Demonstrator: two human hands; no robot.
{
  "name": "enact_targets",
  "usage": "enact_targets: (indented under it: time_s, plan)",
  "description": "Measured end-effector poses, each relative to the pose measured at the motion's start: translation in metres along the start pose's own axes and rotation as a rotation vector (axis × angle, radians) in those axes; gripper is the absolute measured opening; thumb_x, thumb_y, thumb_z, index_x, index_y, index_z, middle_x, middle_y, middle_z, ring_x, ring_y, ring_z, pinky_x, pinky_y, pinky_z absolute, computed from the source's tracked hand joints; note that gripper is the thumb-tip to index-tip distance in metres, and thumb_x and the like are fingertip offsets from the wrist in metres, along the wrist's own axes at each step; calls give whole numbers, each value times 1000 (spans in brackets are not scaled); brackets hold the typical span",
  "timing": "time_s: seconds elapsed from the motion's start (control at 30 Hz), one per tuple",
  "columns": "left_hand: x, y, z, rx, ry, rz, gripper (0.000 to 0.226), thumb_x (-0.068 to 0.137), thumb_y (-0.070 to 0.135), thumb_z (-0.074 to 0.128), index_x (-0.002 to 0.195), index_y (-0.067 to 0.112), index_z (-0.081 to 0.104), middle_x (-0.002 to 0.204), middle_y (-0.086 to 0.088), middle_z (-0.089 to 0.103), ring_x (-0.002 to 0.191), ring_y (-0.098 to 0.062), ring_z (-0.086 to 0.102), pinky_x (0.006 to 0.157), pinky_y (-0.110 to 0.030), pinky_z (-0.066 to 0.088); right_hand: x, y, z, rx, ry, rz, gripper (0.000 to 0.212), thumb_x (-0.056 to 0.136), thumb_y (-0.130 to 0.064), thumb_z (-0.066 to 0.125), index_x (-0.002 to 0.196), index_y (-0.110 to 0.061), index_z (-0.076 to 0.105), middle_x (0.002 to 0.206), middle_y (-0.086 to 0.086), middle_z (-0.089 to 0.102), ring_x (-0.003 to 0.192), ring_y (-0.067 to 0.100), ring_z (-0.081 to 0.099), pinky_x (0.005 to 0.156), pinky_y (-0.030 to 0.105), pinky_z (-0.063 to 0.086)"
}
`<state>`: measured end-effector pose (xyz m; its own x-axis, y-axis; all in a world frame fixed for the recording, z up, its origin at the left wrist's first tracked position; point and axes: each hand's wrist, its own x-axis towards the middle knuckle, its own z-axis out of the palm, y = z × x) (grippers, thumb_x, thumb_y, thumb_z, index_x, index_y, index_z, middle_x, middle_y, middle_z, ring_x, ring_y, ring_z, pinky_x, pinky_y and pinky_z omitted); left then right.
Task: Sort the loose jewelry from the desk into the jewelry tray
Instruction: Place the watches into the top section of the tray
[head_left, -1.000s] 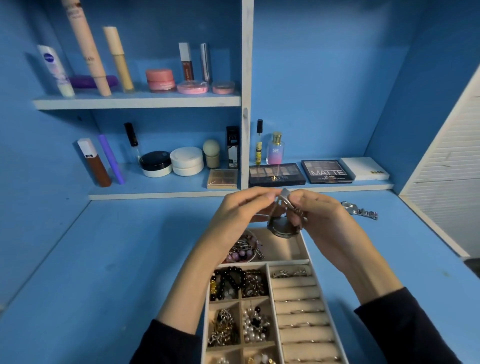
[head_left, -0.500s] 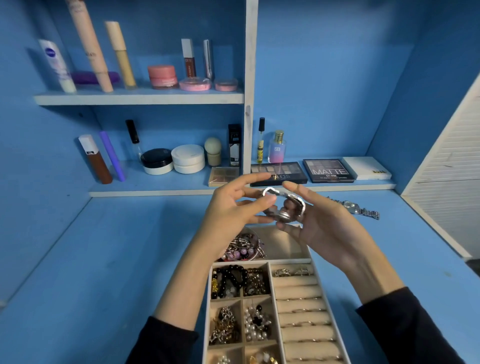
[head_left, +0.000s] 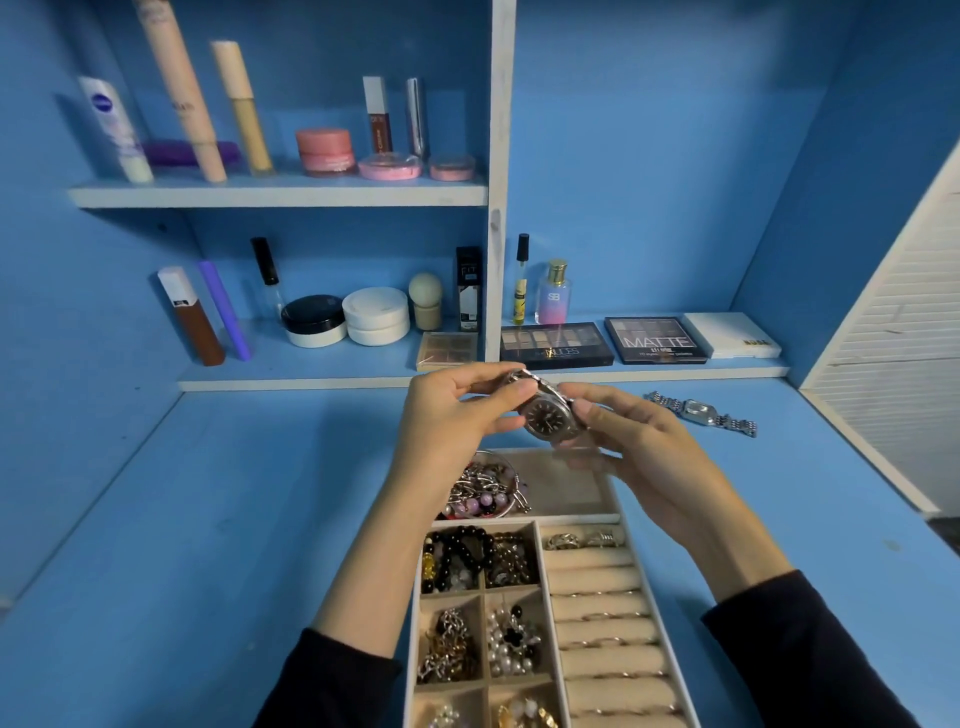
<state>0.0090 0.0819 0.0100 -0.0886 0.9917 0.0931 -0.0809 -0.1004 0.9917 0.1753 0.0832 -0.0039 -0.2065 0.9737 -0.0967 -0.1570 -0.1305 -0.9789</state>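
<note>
**A:** What do the fingers have hold of?

**B:** A wristwatch (head_left: 546, 420) with a dark round dial. The left hand (head_left: 452, 421) has its fingers (head_left: 480, 378) curled over the metal band (head_left: 531, 378), with the thumb underneath, pinching it. The right hand (head_left: 644, 462) has its fingers (head_left: 605, 401) bent round the case from the right, gripping it. Both hands are closed on the watch, which hangs in the air between them with its dial towards the camera.

**A:** And below the fingers?

**B:** The far end of the jewelry tray (head_left: 414, 649) sits directly beneath them. It is one long compartment, with a heap of beaded bracelets (head_left: 483, 493) under the left hand and bare beige lining under the right.

**A:** Closer in than the fingers?

**B:** Between the two forearms, the tray's small square compartments hold dark beads, chains and pearl pieces. Beside them, on the right-hand side, run the ring rolls (head_left: 597, 629), with a few rings tucked in.

**A:** Is anything lying loose?

**B:** A silver watch (head_left: 698, 413) lies flat on the blue tabletop (head_left: 208, 519). It is off to the right of the right hand's fingers and well apart from the tray.

**A:** Further out?

**B:** Beyond the fingertips a low shelf (head_left: 311, 383) carries eyeshadow palettes (head_left: 556, 345), compacts and small bottles. Above it to the left, a higher shelf (head_left: 260, 195) holds tubes and pink pots.
</note>
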Motion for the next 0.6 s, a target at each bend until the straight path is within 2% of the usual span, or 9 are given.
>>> enact_targets:
  time_s: [0.07,0.13,0.23,0.37,0.47,0.53,0.6]
  plan:
    - [1,-2,-1,169,62,73,11,73,19,76,79,27,72,75,6,70,71,-7,67,56,-23,56,-2,-1,0,39,-76,36,37,73,-24,63,107,-9,65,74,3,68,71,20,58,68,25,51]
    - [1,-3,-3,274,110,117,6,72,27,76,75,30,72,73,11,70,70,-7,65,49,-19,51,-3,-3,-1,-8,-124,35,38,67,-18,68,103,-10,65,82,9,68,69,18,55,63,20,48]
    - [1,-6,-2,376,122,118,4,73,32,75,74,29,73,70,13,69,65,-5,63,45,-17,49,-3,-4,-7,-181,-80,-15,19,75,-5,67,94,-6,66,78,16,69,65,19,53,55,17,45]
    - [1,-14,0,497,43,62,12,73,31,76,79,21,74,68,11,69,57,6,60,48,-10,45,-7,-7,-16,-432,-41,6,5,83,-6,65,84,-3,69,66,6,69,56,12,51,50,17,40]
    - [1,-20,2,643,-29,36,14,74,32,74,81,20,75,75,7,71,62,6,61,52,-8,46,-8,-6,-20,-762,29,30,4,80,-20,70,77,-17,71,67,-7,63,60,7,50,57,19,36]
    - [0,-22,3,757,-80,31,16,76,35,71,82,20,75,80,6,72,65,4,58,53,-10,43,-8,-6,-21,-956,44,9,6,79,-24,70,73,-25,70,79,-6,56,69,7,49,61,22,34]
    - [-2,-22,4,866,-117,46,18,78,37,69,83,21,74,82,7,71,62,2,54,54,-13,36,-8,-6,-20,-1061,13,-34,11,79,-26,70,71,-32,66,88,-4,50,74,2,47,61,18,31]
